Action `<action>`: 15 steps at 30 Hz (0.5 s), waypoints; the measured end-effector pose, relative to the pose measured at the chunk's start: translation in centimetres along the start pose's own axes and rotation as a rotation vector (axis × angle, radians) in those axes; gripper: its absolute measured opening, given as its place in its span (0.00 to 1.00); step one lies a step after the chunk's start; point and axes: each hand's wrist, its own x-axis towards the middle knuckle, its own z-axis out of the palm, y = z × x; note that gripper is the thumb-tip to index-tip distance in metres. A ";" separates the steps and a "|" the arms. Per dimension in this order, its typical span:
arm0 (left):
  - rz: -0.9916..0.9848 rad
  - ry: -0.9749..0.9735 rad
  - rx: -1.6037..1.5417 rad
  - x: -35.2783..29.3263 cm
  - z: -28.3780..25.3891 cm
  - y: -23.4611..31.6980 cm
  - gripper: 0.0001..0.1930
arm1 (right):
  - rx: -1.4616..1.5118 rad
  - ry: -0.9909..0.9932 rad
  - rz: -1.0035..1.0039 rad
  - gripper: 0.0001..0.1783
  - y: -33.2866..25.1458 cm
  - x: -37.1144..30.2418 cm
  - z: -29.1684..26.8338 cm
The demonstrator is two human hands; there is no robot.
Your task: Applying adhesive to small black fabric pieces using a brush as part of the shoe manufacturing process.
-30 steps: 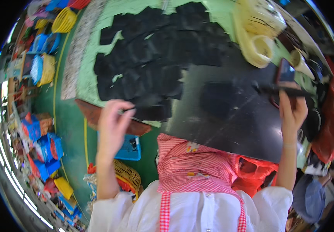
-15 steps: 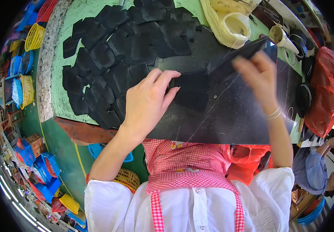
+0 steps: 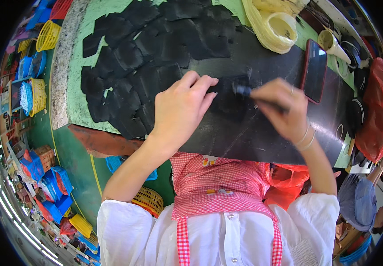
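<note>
R grip (image 3: 284, 106) on blurred tool (image 3: 242, 90), phone (image 3: 315, 71) nr, yel. bag (image 3: 262, 35) beyond.

Left of the black flat board (image 3: 240, 133) lie overlapping black four-sided pieces (image 3: 156, 48); behind it, a yellow plastic-wrapped roll (image 3: 265, 35); at its right rear, a red-edged rectangular phone (image 3: 315, 71); to its right, a red crinkled plastic bag (image 3: 377, 108).

Blk piece (image 3: 229, 105): thin, flat, squarish, lying on dark board (image 3: 227, 142), L hand (image 3: 180, 107) at its left edge. Tool (image 3: 242, 90), bluish end, blurred, in R hand (image 3: 286, 107), end over piece; contact unclear. Other blk pcs (image 3: 156, 48): matte, flat, overlapping, mostly L of board.
</note>
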 end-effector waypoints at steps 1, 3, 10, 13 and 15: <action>0.013 0.014 -0.012 0.1 0.1 0.2 0.11 | 0.012 -0.037 -0.109 0.23 -0.6 -1.0 0.4; 0.018 0.043 -0.006 0.0 0.5 0.2 0.11 | 0.100 -0.144 -0.131 0.21 -1.8 -2.7 0.7; 0.028 0.029 -0.139 -2.8 -0.1 0.2 0.07 | 0.545 0.175 0.291 0.08 -1.6 -3.2 -1.3; -0.167 -0.008 -0.227 -5.1 -2.6 0.0 0.08 | 0.540 0.218 0.408 0.08 -0.4 -4.9 -3.7; -0.307 -0.009 -0.237 -6.3 -4.5 -1.1 0.08 | 0.515 0.238 0.501 0.08 -0.2 -5.3 -3.9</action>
